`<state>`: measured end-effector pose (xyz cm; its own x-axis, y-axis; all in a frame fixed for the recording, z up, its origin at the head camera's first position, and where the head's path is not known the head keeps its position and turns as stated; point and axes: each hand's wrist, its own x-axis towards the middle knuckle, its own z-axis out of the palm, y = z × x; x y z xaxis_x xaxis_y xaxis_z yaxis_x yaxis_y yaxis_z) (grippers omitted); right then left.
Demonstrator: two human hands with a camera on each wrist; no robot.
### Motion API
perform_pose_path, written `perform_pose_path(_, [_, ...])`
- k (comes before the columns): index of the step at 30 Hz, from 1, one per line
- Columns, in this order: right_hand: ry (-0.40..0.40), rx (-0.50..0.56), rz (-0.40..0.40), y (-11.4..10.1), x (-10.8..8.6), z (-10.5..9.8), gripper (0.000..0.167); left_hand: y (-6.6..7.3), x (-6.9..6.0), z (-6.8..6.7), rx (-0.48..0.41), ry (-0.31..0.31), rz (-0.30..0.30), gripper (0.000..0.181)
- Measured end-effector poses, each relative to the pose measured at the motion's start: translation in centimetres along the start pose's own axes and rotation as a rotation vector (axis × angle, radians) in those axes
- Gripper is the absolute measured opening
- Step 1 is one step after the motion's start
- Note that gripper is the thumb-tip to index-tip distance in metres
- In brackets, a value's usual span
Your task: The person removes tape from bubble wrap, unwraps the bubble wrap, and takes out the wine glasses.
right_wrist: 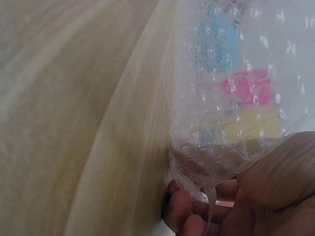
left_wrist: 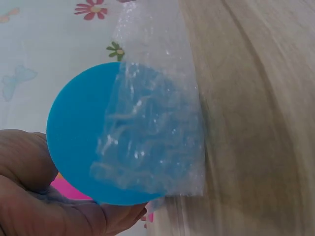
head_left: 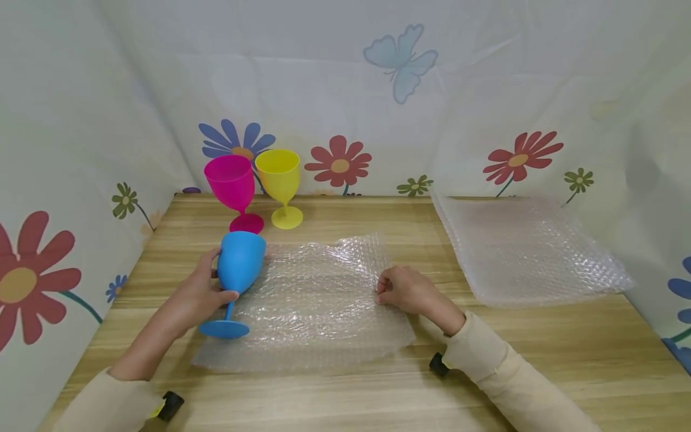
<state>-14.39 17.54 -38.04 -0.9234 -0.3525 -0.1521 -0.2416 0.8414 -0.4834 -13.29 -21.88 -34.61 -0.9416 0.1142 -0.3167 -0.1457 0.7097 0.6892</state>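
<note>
A blue plastic goblet [head_left: 240,261] leans slightly at the left end of a bubble wrap sheet [head_left: 318,300]. My left hand [head_left: 197,294] grips it around the bowl and upper stem, thumb in front. In the left wrist view the goblet's round base [left_wrist: 78,132] faces the camera, partly covered by clear bubble wrap [left_wrist: 152,132]. My right hand [head_left: 407,291] pinches the right edge of the same sheet. The right wrist view shows its fingers [right_wrist: 179,209] curled at the sheet's edge, with coloured goblets blurred through the wrap.
A magenta goblet [head_left: 232,186] and a yellow goblet [head_left: 281,180] stand upright at the back left of the wooden table [head_left: 356,396]. Another bubble wrap piece [head_left: 529,252] lies at the right. Flower-printed cloth [head_left: 324,78] rises behind the table and on both sides.
</note>
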Motion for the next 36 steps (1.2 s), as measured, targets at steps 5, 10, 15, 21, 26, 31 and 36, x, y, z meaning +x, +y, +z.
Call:
perform_pose_path(5, [-0.003, 0.000, -0.002, 0.1, 0.0, -0.1, 0.014, 0.7, 0.0, 0.2, 0.098, 0.027, 0.019, 0.101])
perform_pose_path(10, [-0.007, -0.004, -0.004, 0.0, 0.1, -0.1, 0.014, 1.2, 0.3, 0.4, 0.167, 0.063, 0.000, 0.095])
perform_pose_path(15, [-0.007, -0.015, 0.003, 0.0, 0.2, 0.1, 0.015, 1.4, 0.4, 0.6, 0.204, 0.061, -0.013, 0.094])
perform_pose_path(21, [-0.002, -0.031, 0.002, -0.2, 0.1, 0.0, 0.015, 1.0, 0.3, 0.8, 0.259, 0.131, -0.002, 0.102])
perform_pose_path(26, [0.002, -0.034, 0.015, -0.2, 0.1, 0.1, 0.015, 0.7, 0.6, 0.7, 0.267, 0.208, 0.004, 0.095])
perform_pose_path(31, [0.005, -0.034, 0.016, -0.3, 0.0, 0.1, 0.015, 0.8, 1.0, 0.0, 0.184, 0.169, -0.050, 0.099])
perform_pose_path(36, [0.007, -0.045, 0.011, -0.4, -0.1, 0.2, 0.016, 0.1, 1.5, -0.6, 0.121, 0.116, -0.063, 0.107])
